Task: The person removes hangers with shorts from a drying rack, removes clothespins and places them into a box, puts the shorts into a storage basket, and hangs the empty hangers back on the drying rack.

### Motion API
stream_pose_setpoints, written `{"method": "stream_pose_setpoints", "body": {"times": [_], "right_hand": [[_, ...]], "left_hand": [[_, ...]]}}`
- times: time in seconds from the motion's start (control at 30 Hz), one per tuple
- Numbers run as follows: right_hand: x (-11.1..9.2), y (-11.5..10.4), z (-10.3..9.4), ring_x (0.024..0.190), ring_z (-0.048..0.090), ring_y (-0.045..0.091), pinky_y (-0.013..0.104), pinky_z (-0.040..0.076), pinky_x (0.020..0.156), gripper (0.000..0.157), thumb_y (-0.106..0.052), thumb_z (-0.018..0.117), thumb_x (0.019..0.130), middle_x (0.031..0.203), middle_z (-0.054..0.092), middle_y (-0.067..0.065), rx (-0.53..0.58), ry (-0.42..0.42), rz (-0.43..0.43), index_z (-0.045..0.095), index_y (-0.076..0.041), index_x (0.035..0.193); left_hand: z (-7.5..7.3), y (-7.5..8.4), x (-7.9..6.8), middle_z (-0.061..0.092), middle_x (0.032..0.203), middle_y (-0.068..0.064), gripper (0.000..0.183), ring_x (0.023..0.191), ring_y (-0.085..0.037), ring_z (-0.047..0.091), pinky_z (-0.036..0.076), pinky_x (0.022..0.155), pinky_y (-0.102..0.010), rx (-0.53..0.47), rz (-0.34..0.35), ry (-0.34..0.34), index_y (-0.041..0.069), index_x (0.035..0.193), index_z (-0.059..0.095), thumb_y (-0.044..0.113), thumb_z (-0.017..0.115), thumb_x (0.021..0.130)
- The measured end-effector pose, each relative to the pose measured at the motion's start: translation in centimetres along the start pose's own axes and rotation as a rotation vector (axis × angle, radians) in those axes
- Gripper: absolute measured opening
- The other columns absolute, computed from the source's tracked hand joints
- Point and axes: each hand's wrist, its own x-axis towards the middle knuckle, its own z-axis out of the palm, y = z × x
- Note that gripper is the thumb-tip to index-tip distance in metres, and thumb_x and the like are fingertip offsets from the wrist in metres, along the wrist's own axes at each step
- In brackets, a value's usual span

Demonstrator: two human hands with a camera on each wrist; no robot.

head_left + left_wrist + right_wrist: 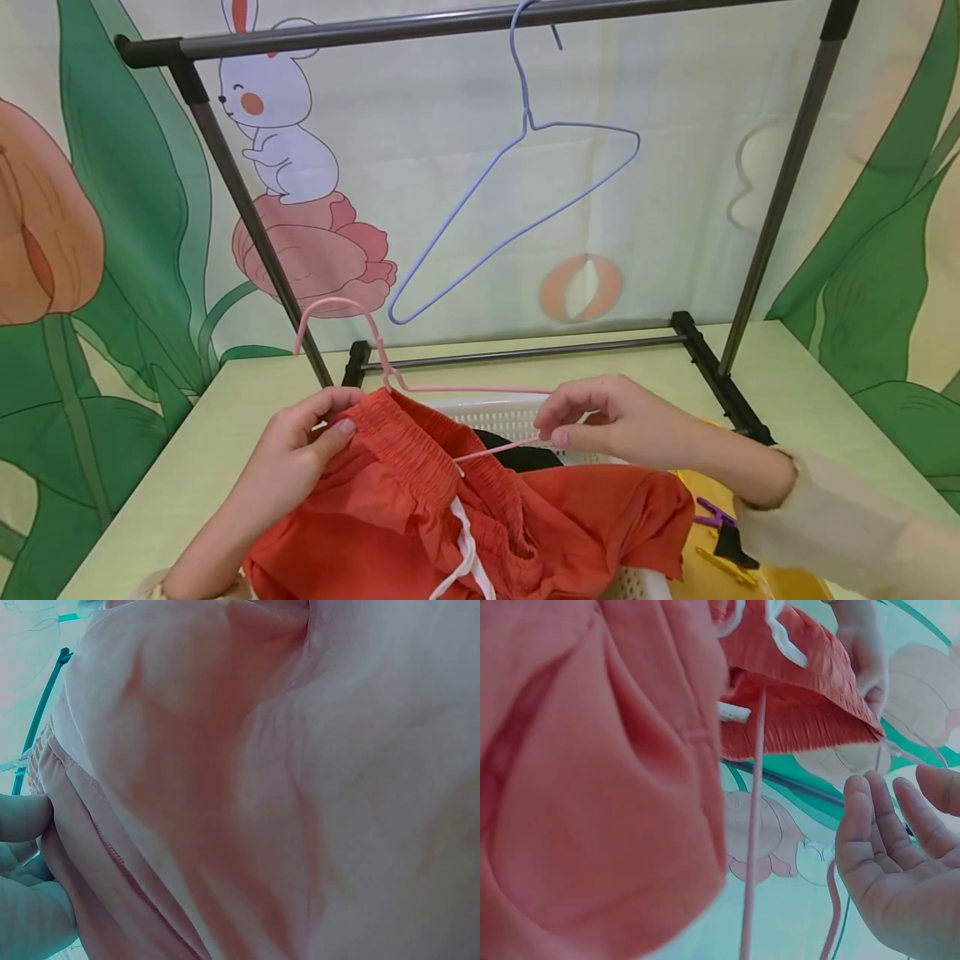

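Note:
Red shorts [420, 500] with a gathered elastic waistband and white drawstring spread across the front. My left hand [300, 450] pinches the waistband between thumb and fingers, close to the neck of a pink hanger [378, 337]. The hanger's hook stands up beyond the waistband, and its lower bar runs out of the waist opening. Loosely bent fingers of my right hand [600, 417] are beside the hanger's bars; in the right wrist view this hand [900, 855] encloses nothing. The hanger's far end is hidden behind it in the head view. Cloth fills most of the left wrist view.
A blue hanger [480, 258] hangs from a dark rack [390, 30] above the table. Behind the shorts stands a white basket [487, 408] with black cloth [525, 457] inside. To the right, a yellow tray [693, 575] holds a purple clip [712, 512] and other small things.

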Motion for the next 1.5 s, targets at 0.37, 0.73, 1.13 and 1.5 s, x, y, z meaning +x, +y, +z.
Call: {"method": "stream_pose_setpoints", "body": {"times": [0.37, 0.73, 1.13, 1.5], "right_hand": [[0.6, -0.3, -1.9, 0.085, 0.059, 0.013, 0.026, 0.051, 0.077, 0.018, -0.012, 0.056, 0.087, 0.094, 0.062, 0.016, 0.033, 0.121, 0.003, 0.06, -0.001, 0.099], [1.4, 1.0, -2.5, 0.095, 0.056, 0.026, 0.028, 0.05, 0.081, 0.022, -0.011, 0.051, 0.089, 0.104, 0.059, 0.02, 0.051, 0.047, 0.06, 0.056, 0.0, 0.107], [1.8, 1.4, -2.5, 0.089, 0.057, 0.025, 0.031, 0.047, 0.08, 0.025, -0.013, 0.048, 0.091, 0.1, 0.061, 0.019, 0.051, -0.066, 0.145, 0.055, 0.004, 0.108], [2.1, 1.8, -2.3, 0.07, 0.053, 0.013, 0.023, 0.043, 0.063, 0.025, -0.013, 0.049, 0.09, 0.08, 0.06, 0.003, 0.101, -0.122, 0.225, 0.055, 0.006, 0.106]], "left_hand": [[0.3, 0.1, -0.1, 0.058, 0.098, -0.01, 0.023, 0.085, -0.007, 0.054, 0.049, 0.072, -0.017, -0.005, 0.006, -0.029, 0.003, 0.11, 0.056, -0.001, 0.046, 0.089], [0.6, 0.3, 0.1, 0.058, 0.096, -0.009, 0.023, 0.086, -0.008, 0.053, 0.049, 0.073, -0.017, -0.005, 0.007, -0.049, 0.004, 0.108, 0.056, -0.001, 0.046, 0.088], [0.9, 0.3, 0.3, 0.059, 0.096, -0.009, 0.022, 0.086, -0.007, 0.054, 0.049, 0.075, -0.017, 0.0, 0.024, -0.065, 0.004, 0.106, 0.057, -0.003, 0.046, 0.088], [1.0, 0.3, 0.6, 0.059, 0.097, -0.009, 0.022, 0.087, -0.011, 0.055, 0.049, 0.075, -0.016, 0.002, 0.012, -0.083, 0.003, 0.108, 0.056, -0.002, 0.046, 0.088]]}}
